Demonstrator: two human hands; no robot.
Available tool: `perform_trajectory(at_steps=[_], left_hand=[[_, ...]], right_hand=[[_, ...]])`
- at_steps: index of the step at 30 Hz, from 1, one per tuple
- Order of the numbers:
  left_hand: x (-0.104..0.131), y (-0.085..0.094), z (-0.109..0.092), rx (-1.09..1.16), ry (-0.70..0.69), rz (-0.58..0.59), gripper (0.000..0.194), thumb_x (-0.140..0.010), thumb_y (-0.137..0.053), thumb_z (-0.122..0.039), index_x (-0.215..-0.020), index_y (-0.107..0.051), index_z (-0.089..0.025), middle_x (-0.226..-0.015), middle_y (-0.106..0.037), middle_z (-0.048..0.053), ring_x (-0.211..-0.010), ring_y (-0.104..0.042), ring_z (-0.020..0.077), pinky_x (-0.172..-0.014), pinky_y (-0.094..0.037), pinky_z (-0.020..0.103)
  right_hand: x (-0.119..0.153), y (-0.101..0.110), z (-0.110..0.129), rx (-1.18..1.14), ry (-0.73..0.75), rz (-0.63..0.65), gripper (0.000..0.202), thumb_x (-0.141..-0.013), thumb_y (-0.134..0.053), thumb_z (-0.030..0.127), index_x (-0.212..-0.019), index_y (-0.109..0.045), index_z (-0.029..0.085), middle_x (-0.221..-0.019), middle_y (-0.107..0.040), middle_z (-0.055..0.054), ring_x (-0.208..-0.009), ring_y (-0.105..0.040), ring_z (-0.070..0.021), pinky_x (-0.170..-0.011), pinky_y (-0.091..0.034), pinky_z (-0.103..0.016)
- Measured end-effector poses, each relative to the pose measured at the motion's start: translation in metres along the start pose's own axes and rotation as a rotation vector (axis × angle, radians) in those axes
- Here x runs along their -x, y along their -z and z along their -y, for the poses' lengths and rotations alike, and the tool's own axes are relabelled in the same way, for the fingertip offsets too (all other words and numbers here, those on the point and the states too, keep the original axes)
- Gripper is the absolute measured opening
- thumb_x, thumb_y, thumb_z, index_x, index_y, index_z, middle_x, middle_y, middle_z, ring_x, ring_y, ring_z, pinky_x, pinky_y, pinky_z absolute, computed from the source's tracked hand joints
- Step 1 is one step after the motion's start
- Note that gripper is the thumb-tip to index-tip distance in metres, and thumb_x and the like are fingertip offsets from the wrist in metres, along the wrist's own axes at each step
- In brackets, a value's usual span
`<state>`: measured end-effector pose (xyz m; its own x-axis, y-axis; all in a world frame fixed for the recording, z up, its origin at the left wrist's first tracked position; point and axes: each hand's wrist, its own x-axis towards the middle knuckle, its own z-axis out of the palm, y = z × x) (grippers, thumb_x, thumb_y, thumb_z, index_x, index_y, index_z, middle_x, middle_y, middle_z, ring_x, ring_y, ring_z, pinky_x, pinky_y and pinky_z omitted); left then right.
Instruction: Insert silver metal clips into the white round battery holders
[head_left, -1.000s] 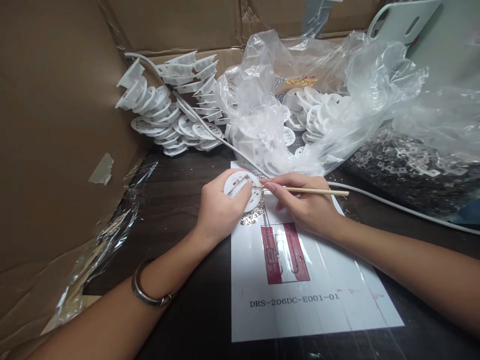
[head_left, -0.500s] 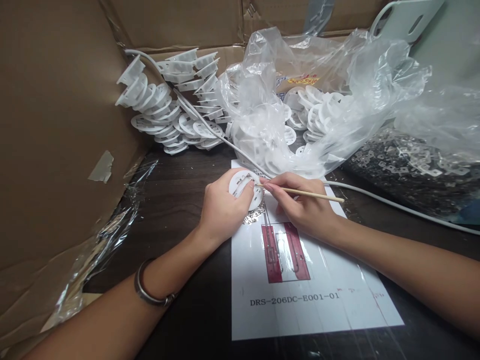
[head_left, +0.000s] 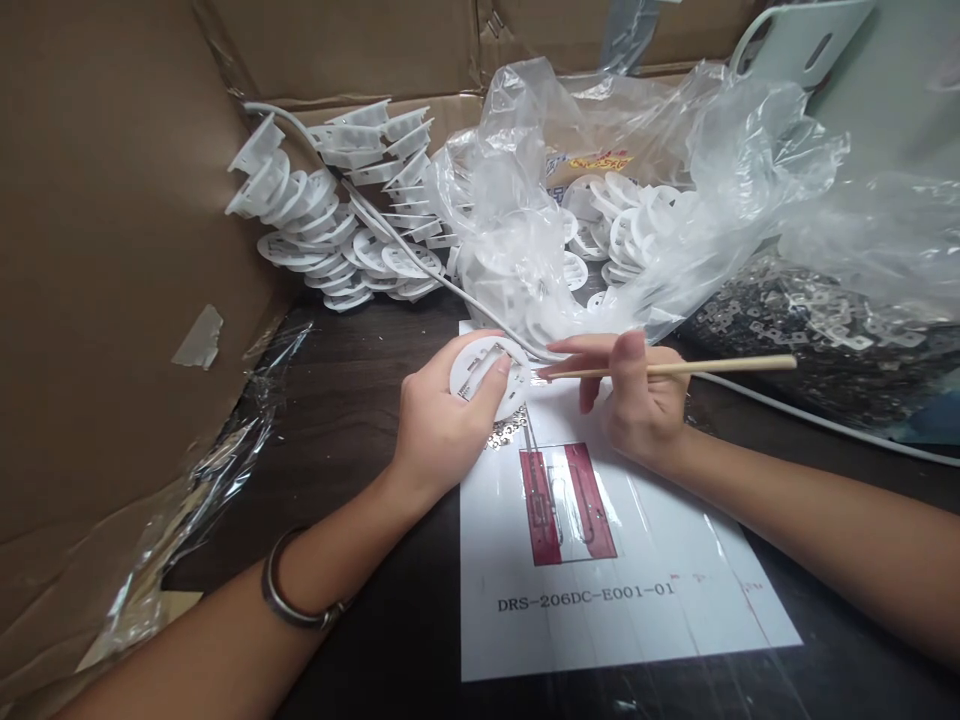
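Evidently the left hand (head_left: 442, 430) gripped the white disc (head_left: 472, 368) over the printed sheet (head_left: 660, 540), while the right hand (head_left: 646, 405) held a thin stick (head_left: 724, 364) beside it. The disc seemed light, stiff and slightly slippery, best held by its rim.

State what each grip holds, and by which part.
Left grip: the white disc, by its lower-left rim, thumb on its face. Right grip: the pale stick, near its middle.
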<state>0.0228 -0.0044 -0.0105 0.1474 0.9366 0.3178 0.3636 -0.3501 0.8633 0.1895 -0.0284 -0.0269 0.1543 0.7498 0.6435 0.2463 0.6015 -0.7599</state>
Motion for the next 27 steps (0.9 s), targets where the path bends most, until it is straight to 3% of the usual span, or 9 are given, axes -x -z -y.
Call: perform_trajectory(at_steps=[3, 6, 10, 12, 16, 22, 24, 27], left_hand=[[-0.002, 0.000, 0.000, 0.110, 0.093, -0.007, 0.025, -0.086, -0.062, -0.037, -0.103, -0.069, -0.020, -0.077, -0.069, 0.001, -0.055, -0.061, 0.0115, -0.043, -0.050, 0.019], [-0.004, -0.001, -0.001, 0.208, 0.156, -0.002, 0.029, -0.088, -0.057, -0.040, -0.106, -0.069, -0.019, -0.068, -0.065, 0.000, -0.040, -0.051, 0.0068, -0.031, -0.042, 0.017], [-0.008, -0.001, -0.002, 0.270, 0.176, -0.019, 0.030, -0.083, -0.065, -0.030, -0.111, -0.065, -0.019, -0.071, -0.066, 0.000, -0.037, -0.049, 0.0051, -0.030, -0.040, 0.016], [-0.009, -0.001, -0.001, 0.283, 0.180, -0.030, 0.033, -0.081, -0.067, -0.026, -0.113, -0.063, -0.019, -0.072, -0.066, 0.000, -0.038, -0.051, 0.0061, -0.031, -0.040, 0.017], [-0.010, -0.001, 0.001, 0.326, 0.167, -0.020, 0.035, -0.077, -0.071, -0.026, -0.111, -0.062, -0.019, -0.074, -0.066, 0.000, -0.046, -0.058, 0.0098, -0.035, -0.043, 0.019], [-0.011, -0.002, 0.005, 0.372, 0.134, -0.034, 0.020, -0.077, -0.071, -0.027, -0.094, -0.066, -0.017, -0.082, -0.069, 0.003, -0.063, -0.065, 0.0129, -0.043, -0.049, 0.019], [-0.011, -0.001, 0.005, 0.391, 0.105, -0.027, 0.015, -0.077, -0.071, -0.023, -0.090, -0.066, -0.017, -0.088, -0.071, 0.004, -0.072, -0.068, 0.0146, -0.050, -0.052, 0.020], [-0.010, 0.000, 0.006, 0.402, 0.010, 0.002, 0.019, -0.070, -0.074, -0.009, -0.085, -0.065, -0.018, -0.103, -0.072, 0.005, -0.096, -0.068, 0.0169, -0.075, -0.057, 0.025]], right_hand=[[0.001, 0.000, -0.003, 0.028, -0.087, -0.092, 0.060, -0.096, -0.031, 0.060, -0.080, -0.075, 0.022, -0.042, -0.054, 0.000, -0.035, -0.049, -0.0118, -0.039, -0.039, -0.029], [0.000, 0.000, 0.000, 0.128, -0.072, -0.071, 0.056, -0.097, -0.035, 0.056, -0.074, -0.073, 0.021, -0.036, -0.037, 0.004, -0.031, -0.037, -0.0088, -0.037, -0.033, -0.027], [-0.003, -0.002, 0.003, 0.159, -0.057, -0.028, 0.015, -0.092, -0.057, 0.028, -0.088, -0.068, 0.019, -0.050, -0.052, 0.005, -0.035, -0.041, -0.0061, -0.034, -0.030, -0.023], [-0.003, -0.002, 0.003, 0.171, -0.068, -0.040, 0.007, -0.089, -0.060, 0.021, -0.087, -0.066, 0.019, -0.054, -0.055, 0.005, -0.035, -0.042, -0.0058, -0.033, -0.028, -0.022], [-0.003, -0.002, 0.003, 0.187, -0.102, -0.033, 0.010, -0.086, -0.063, 0.021, -0.076, -0.064, 0.019, -0.044, -0.048, 0.006, -0.035, -0.042, -0.0068, -0.034, -0.029, -0.022], [-0.004, -0.001, 0.003, 0.169, -0.116, -0.028, 0.017, -0.085, -0.065, 0.025, -0.069, -0.061, 0.019, -0.041, -0.046, 0.007, -0.035, -0.041, -0.0066, -0.037, -0.032, -0.022], [-0.005, 0.001, 0.002, 0.150, -0.116, -0.024, 0.021, -0.088, -0.062, 0.029, -0.069, -0.061, 0.019, -0.046, -0.054, 0.005, -0.039, -0.047, -0.0072, -0.041, -0.038, -0.023], [-0.006, 0.002, 0.000, 0.121, -0.157, 0.003, 0.029, -0.097, -0.047, 0.034, -0.086, -0.068, 0.019, -0.065, -0.070, -0.001, -0.058, -0.064, -0.0117, -0.058, -0.052, -0.026]])
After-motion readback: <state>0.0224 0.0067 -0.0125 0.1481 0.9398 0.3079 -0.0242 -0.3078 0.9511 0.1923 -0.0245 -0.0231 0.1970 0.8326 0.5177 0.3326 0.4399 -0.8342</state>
